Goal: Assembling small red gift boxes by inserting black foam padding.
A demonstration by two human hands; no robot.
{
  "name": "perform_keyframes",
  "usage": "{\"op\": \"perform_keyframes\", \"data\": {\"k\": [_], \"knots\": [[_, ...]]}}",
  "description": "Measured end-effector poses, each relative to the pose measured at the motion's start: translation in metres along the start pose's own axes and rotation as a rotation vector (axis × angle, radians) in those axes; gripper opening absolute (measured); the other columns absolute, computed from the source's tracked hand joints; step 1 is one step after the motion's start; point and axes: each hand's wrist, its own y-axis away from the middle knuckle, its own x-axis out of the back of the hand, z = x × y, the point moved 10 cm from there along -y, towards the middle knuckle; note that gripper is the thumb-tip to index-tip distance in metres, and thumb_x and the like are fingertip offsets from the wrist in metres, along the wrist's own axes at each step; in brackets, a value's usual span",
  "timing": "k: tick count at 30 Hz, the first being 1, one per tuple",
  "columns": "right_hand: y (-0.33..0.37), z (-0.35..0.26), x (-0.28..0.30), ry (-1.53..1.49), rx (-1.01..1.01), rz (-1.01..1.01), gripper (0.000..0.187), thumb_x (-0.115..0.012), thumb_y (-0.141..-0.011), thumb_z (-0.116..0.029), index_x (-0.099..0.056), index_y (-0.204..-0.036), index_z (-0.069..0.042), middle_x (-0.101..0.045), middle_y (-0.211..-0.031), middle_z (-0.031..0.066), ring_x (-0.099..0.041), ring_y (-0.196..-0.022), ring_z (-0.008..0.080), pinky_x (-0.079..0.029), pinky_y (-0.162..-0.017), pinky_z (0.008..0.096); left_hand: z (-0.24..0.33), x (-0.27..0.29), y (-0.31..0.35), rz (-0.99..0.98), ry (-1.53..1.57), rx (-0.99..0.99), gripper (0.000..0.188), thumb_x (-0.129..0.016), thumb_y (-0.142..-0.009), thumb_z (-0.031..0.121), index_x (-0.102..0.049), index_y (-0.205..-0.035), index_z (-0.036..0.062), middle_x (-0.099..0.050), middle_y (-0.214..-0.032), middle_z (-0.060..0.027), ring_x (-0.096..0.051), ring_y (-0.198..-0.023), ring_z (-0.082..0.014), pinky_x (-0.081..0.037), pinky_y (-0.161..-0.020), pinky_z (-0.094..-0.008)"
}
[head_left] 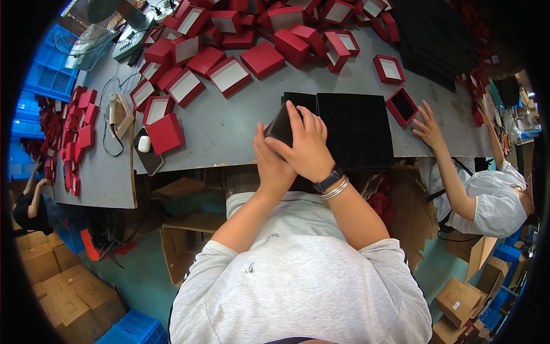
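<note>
Grey table (229,129): both hands (298,146) clasp a black pad (279,126); red boxes (229,74) behind.

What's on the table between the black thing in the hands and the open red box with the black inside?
In the head view, a stack of black foam sheets lies between the black piece and the open red box.

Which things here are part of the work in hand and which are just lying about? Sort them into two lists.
In hand:
left hand and right hand, both on a black pad
stack of black pads
red boxes

Lying about:
phone with a white mouse
fan
cardboard cartons
blue crates
</note>
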Motion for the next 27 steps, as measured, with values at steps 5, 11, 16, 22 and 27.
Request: {"op": "perform_keyframes", "data": {"k": [5,11,16,22,27], "knots": [[0.003,0.026,0.042,-1.012,-0.085,0.225,0.088,-0.078,-0.083,-0.019,-0.028,-0.153,-0.003,-0.041,-0.144,0.0135,-0.045,-0.127,0.0221,-0.038,-0.107,0.0342,-0.007,0.004,-0.005,-0.077,0.081,0.106,0.103,-0.091,-0.068,0.026,-0.030,-0.149,0.0084,-0.040,-0.137,-0.0233,-0.047,-0.123,-0.0416,-0.043,-0.101,-0.0489],[0.005,0.056,0.064,-1.104,-0.109,0.217,0.081,-0.075,-0.087,-0.013,-0.029,-0.153,-0.004,-0.045,-0.139,0.0080,-0.050,-0.116,0.0148,-0.042,-0.101,0.0293,-0.011,0.000,-0.006,-0.177,-0.016,0.104,0.077,-0.090,-0.067,0.035,-0.057,-0.134,0.0162,-0.040,-0.140,-0.0200,-0.044,-0.125,-0.0391,-0.039,-0.104,-0.0495],[0.016,0.099,0.056,-1.106,-0.179,0.310,0.075,-0.074,-0.089,-0.017,-0.034,-0.151,-0.004,-0.047,-0.139,0.0082,-0.049,-0.123,0.0166,-0.042,-0.102,0.0302,0.024,0.006,-0.013,-0.168,-0.362,-0.205,0.064,-0.086,-0.071,0.041,-0.067,-0.127,0.0169,-0.045,-0.136,-0.0147,-0.037,-0.131,-0.0363,-0.025,-0.113,-0.0498],[0.017,0.097,0.049,-1.149,-0.161,0.258,0.079,-0.076,-0.087,-0.019,-0.033,-0.151,-0.004,-0.048,-0.141,0.0102,-0.048,-0.127,0.0183,-0.041,-0.104,0.0297,0.020,-0.001,-0.014,-0.269,-0.466,-0.176,0.062,-0.083,-0.073,0.043,-0.067,-0.127,0.0180,-0.053,-0.135,-0.0141,-0.040,-0.133,-0.0386,-0.022,-0.114,-0.0501],[0.018,0.091,0.055,-1.028,-0.114,0.266,0.080,-0.074,-0.084,-0.008,-0.032,-0.152,-0.006,-0.049,-0.139,0.0118,-0.050,-0.124,0.0190,-0.041,-0.105,0.0311,0.017,0.003,-0.007,-0.262,-0.400,-0.260,0.066,-0.087,-0.071,0.034,-0.064,-0.129,0.0143,-0.054,-0.133,-0.0135,-0.043,-0.131,-0.0406,-0.029,-0.111,-0.0518]]}}
